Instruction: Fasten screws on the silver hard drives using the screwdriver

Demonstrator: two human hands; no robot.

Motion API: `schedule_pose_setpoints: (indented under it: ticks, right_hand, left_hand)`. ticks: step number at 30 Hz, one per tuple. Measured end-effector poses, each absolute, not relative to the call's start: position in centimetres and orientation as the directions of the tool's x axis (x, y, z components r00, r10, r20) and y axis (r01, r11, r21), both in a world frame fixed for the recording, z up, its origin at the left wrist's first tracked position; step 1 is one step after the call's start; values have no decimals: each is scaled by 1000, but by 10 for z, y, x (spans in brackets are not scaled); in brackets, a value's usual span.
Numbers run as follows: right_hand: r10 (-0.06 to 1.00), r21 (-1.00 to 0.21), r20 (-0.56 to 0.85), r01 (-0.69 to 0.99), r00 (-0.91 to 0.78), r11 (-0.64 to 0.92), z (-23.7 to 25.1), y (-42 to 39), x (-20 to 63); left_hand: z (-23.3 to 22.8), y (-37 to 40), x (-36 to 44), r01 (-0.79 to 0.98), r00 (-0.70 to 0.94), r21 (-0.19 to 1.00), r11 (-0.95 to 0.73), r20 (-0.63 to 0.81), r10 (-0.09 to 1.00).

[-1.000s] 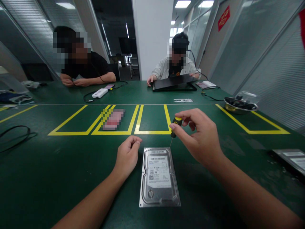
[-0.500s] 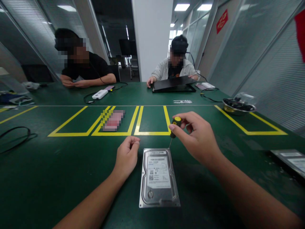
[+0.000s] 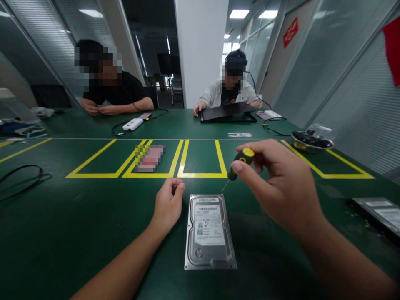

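Head view: a hard drive (image 3: 210, 231) lies flat, label up, on the green tabletop (image 3: 78, 233), low in the middle of the frame. At its 1 o'clock the right hand (image 3: 278, 183) pinches a small screwdriver (image 3: 237, 163) by its black and yellow handle between thumb and fingertips; the tool is tilted, its thin tip pointing down toward the drive's far right corner, and whether the tip touches the drive cannot be told. At the drive's 10 o'clock the left hand (image 3: 168, 204) rests on the tabletop just beside the case, fingers curled loosely in and pinched on nothing that shows. At 12 o'clock, beyond the drive, yellow tape (image 3: 184, 160) marks out boxes. At 3 o'clock, well apart, another drive (image 3: 379, 212) lies near the edge of the frame; at 2 o'clock a metal bowl (image 3: 312, 141) holds dark parts. At 9 o'clock a black cable (image 3: 21, 177) loops on the tabletop. At the far side, one person (image 3: 118, 96) at 11 o'clock has both hands together, with a white device (image 3: 133, 123) near them, and another person (image 3: 231, 93) at 12 o'clock has hands on a black panel (image 3: 229, 112).
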State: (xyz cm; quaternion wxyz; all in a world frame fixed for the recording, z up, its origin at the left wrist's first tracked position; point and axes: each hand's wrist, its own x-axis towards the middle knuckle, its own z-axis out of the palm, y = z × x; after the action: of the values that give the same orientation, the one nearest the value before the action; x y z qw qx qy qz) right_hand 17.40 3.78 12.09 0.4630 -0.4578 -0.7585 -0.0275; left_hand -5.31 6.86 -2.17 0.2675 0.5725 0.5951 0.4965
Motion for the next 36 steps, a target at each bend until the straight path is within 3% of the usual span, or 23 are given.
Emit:
schedule_pose_setpoints:
  ticks: [9,36]
  right_hand:
    - [727,-416,667,727,-164,546,88,71,176]
    - [724,-400,670,742,-164,538,87,74,179]
  left_hand:
    - [-21,70,-52,428,-165,890,-157,248,955]
    - [-23,69,-53,433,-173,887,-160,256,951]
